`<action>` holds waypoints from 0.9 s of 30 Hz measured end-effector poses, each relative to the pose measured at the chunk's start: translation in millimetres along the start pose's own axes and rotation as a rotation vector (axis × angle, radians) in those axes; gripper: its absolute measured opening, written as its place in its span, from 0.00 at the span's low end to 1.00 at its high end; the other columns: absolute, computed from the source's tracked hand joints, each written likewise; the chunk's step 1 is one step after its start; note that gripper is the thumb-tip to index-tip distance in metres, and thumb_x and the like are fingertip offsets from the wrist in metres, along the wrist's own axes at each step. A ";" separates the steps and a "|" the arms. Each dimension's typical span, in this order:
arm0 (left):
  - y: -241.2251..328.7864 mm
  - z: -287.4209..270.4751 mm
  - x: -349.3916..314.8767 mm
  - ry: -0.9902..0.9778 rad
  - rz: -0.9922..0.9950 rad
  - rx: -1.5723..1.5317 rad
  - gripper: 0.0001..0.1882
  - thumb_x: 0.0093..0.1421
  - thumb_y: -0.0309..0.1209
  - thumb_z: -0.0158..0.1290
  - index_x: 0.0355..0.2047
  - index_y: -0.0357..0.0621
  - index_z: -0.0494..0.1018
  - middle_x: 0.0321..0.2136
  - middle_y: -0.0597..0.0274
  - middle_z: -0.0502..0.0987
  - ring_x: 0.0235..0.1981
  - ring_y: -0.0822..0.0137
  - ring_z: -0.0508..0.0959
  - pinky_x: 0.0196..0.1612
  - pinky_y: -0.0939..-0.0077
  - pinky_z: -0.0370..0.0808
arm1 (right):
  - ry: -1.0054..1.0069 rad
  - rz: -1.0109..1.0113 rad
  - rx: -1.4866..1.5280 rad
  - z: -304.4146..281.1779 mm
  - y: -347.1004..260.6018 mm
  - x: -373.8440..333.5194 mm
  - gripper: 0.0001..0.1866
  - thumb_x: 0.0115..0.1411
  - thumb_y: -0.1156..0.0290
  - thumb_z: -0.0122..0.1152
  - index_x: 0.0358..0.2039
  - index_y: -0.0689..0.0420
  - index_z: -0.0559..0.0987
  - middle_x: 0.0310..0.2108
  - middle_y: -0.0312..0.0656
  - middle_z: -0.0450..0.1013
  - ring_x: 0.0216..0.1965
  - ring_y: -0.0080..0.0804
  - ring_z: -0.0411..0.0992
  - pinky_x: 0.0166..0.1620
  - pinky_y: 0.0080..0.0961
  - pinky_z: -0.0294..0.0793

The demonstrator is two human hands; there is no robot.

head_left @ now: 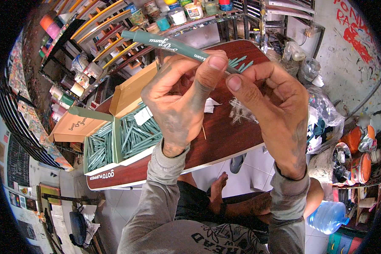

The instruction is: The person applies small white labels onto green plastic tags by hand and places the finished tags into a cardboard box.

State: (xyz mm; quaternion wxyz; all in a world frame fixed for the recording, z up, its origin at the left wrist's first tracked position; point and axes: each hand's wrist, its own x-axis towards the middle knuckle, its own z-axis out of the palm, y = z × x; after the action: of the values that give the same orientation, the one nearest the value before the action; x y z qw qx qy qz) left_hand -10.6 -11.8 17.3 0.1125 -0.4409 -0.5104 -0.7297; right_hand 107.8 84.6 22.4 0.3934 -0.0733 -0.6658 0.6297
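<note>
My left hand point(180, 97) grips a long green printed tube point(165, 43) near its right end, thumb on top, raised above the dark red table point(224, 139). My right hand point(271, 101) meets it at the tube's tip, thumb and fingers pinched there on something too small to make out. Behind my hands lie a few loose green tubes point(240, 63) on the table. An open cardboard box point(118, 135) full of several more green tubes sits at the table's left end.
White paper scraps point(210, 105) and a clear plastic wrapper point(241, 111) lie on the table. Shelves with paint jars point(178, 16) stand behind. Plastic bags point(321, 110) and paint-stained cans point(360, 167) crowd the right. A blue water bottle point(328, 216) lies on the tiled floor.
</note>
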 end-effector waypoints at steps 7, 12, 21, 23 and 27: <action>3.7 0.2 0.4 0.002 -0.033 0.072 0.08 0.57 0.29 0.66 0.35 0.36 0.83 0.32 0.61 0.83 0.34 0.76 0.77 0.38 0.82 0.71 | 0.019 -0.005 -0.030 -3.2 2.1 0.3 0.07 0.61 0.71 0.68 0.32 0.58 0.78 0.27 0.28 0.73 0.28 0.11 0.66 0.31 0.10 0.62; -4.0 0.3 3.5 0.012 0.153 0.142 0.07 0.56 0.28 0.66 0.33 0.39 0.83 0.32 0.61 0.84 0.35 0.72 0.78 0.43 0.77 0.71 | 0.007 -0.211 0.011 -0.4 8.1 1.7 0.07 0.60 0.76 0.67 0.32 0.59 0.76 0.31 0.33 0.75 0.30 0.14 0.68 0.33 0.12 0.65; -6.6 -1.0 3.1 0.043 0.196 0.167 0.07 0.56 0.29 0.66 0.33 0.40 0.83 0.33 0.61 0.84 0.37 0.70 0.78 0.44 0.76 0.71 | 0.090 -0.207 0.088 10.2 6.6 -1.6 0.10 0.60 0.77 0.67 0.41 0.62 0.78 0.35 0.35 0.77 0.36 0.15 0.72 0.38 0.11 0.69; -2.6 -2.0 2.2 0.046 0.172 0.146 0.07 0.56 0.29 0.66 0.33 0.40 0.83 0.33 0.61 0.84 0.37 0.71 0.78 0.44 0.76 0.71 | 0.078 -0.169 0.077 9.9 5.9 -2.5 0.12 0.60 0.77 0.68 0.44 0.63 0.79 0.35 0.35 0.77 0.36 0.15 0.72 0.37 0.11 0.69; -4.2 -1.6 3.5 0.068 0.225 0.187 0.07 0.55 0.29 0.67 0.33 0.40 0.83 0.33 0.61 0.84 0.36 0.71 0.78 0.43 0.77 0.71 | 0.049 -0.201 0.024 7.3 6.1 -2.6 0.13 0.60 0.75 0.68 0.45 0.63 0.79 0.35 0.34 0.77 0.35 0.15 0.72 0.37 0.10 0.68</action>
State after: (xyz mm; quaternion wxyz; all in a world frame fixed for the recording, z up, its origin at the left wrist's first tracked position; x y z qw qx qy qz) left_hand -16.1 -10.2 17.1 0.2514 -0.4579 -0.5195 -0.6762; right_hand 102.6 78.6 16.6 0.4716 -0.0170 -0.6521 0.5933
